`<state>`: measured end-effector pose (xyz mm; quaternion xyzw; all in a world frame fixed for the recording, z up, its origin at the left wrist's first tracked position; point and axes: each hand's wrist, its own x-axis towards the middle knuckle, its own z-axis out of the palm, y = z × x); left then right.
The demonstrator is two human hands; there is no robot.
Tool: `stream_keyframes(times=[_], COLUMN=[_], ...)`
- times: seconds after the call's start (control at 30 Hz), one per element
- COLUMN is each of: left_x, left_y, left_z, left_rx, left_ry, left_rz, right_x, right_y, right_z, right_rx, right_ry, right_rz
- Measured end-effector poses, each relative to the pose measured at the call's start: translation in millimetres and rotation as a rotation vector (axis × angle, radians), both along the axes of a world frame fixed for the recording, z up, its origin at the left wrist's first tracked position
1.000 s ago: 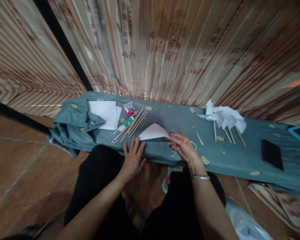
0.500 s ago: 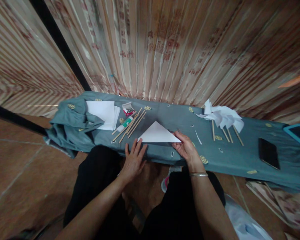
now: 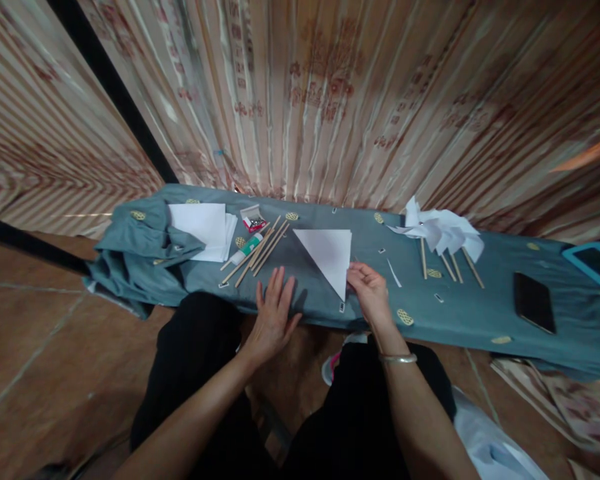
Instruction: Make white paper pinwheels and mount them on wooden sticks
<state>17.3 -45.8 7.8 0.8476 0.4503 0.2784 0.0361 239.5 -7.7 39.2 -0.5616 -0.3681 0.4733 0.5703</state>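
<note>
A sheet of white paper folded into a triangle (image 3: pixel 329 257) lies over the cloth-covered bench, one corner pointing toward me. My right hand (image 3: pixel 370 287) pinches its right edge between thumb and fingers. Left of the paper, my left hand (image 3: pixel 275 317) rests with fingers spread at the bench's front edge, apart from the paper and holding nothing. Several thin wooden sticks (image 3: pixel 270 248) and a green-and-white glue tube (image 3: pixel 247 248) lie beyond my left hand.
A stack of white paper (image 3: pixel 200 230) and a small red box of pins (image 3: pixel 253 220) sit at the left. To the right are several paper pinwheels on sticks (image 3: pixel 443 230), a paper sliver (image 3: pixel 394 273), a dark phone (image 3: pixel 534 302) and a blue-framed device (image 3: pixel 595 262).
The folded paper has turned, its long edge swinging from facing me to a diagonal at the left. My left hand has let go of it; my right hand still grips it.
</note>
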Motion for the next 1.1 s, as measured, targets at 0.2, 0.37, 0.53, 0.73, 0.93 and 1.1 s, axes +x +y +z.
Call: stream_keyframes(times=[0.2, 0.37, 0.53, 0.73, 0.93, 1.1], left_x=[23, 38, 31, 7, -6, -8], left_y=[6, 21, 34, 42, 53, 58], left_z=[19.6, 30.0, 28.8, 22.1, 14.2, 2.5], left_rx=[0.084, 0.068, 0.156, 0.154, 0.122, 0.055], left_ry=[0.172, 0.29, 0.21, 0.088, 0.108, 0.117], left_rz=[-0.171, -0.305, -0.302, -0.226, -0.219, -0.299], right_x=[-28, -31, -23, -20, -5, 8], right_y=[-19, -29, -26, -30, -43, -45], right_z=[-6, -4, -3, -3, -12, -19], right_rx=[0.049, 0.055, 0.032, 0.012, 0.045, 0.272], right_ry=[-0.254, -0.775, -0.564, -0.399, -0.81, -1.271], right_rz=[0.086, 0.057, 0.046, 0.021, 0.123, 0.166])
